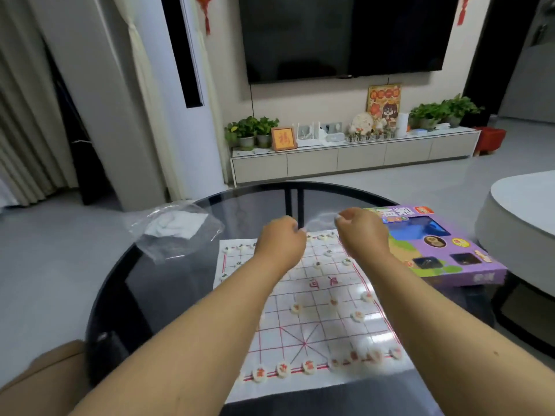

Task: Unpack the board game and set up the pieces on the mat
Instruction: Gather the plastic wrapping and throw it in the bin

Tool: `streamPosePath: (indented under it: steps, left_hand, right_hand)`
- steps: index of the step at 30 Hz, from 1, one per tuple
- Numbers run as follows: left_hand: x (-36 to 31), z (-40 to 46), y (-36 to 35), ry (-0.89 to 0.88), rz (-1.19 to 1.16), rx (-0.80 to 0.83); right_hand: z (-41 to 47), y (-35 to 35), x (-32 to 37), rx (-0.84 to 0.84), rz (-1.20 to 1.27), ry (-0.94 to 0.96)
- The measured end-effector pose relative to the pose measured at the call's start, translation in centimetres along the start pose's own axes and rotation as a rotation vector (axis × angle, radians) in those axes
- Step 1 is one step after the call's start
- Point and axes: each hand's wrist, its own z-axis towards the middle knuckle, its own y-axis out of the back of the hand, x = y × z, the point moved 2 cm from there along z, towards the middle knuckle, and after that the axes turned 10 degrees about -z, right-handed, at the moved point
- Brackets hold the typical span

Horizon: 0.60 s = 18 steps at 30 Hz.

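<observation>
A white cloth mat (300, 385) with a red grid lies on the round dark glass table (162, 298). White round pieces with red characters (282, 369) line its near edge and middle rows. Pieces with dark characters (329, 253) sit along the far side. My left hand (280, 244) and right hand (363, 235) hover over the mat's far edge, fingers curled, pinching a small, thin clear plastic bag (319, 220) between them. My forearms hide part of the mat's left and right sides.
The purple game box (456, 259) lies on the table right of the mat. A crumpled clear plastic bag (177, 232) with white paper inside rests at the table's far left. A white seat (522, 223) stands to the right; a TV cabinet stands beyond.
</observation>
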Motion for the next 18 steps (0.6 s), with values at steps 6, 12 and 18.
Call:
streamPosePath:
  steps: [6,12,18]
  left_hand:
    - [10.8,0.7,9.8,0.276,0.018,-0.267]
    - [21.5,2.3,16.1,0.534,-0.19,-0.446]
    - [23.6,2.3,18.6,0.668,-0.716,-0.572]
  right_hand:
    - [-0.9,-5.3,9.8,0.146,0.017,0.196]
    - [-1.7,-12.7,17.9,0.345,-0.066,0.402]
    - [-2.8,-19.2,24.9,0.424,-0.114,0.63]
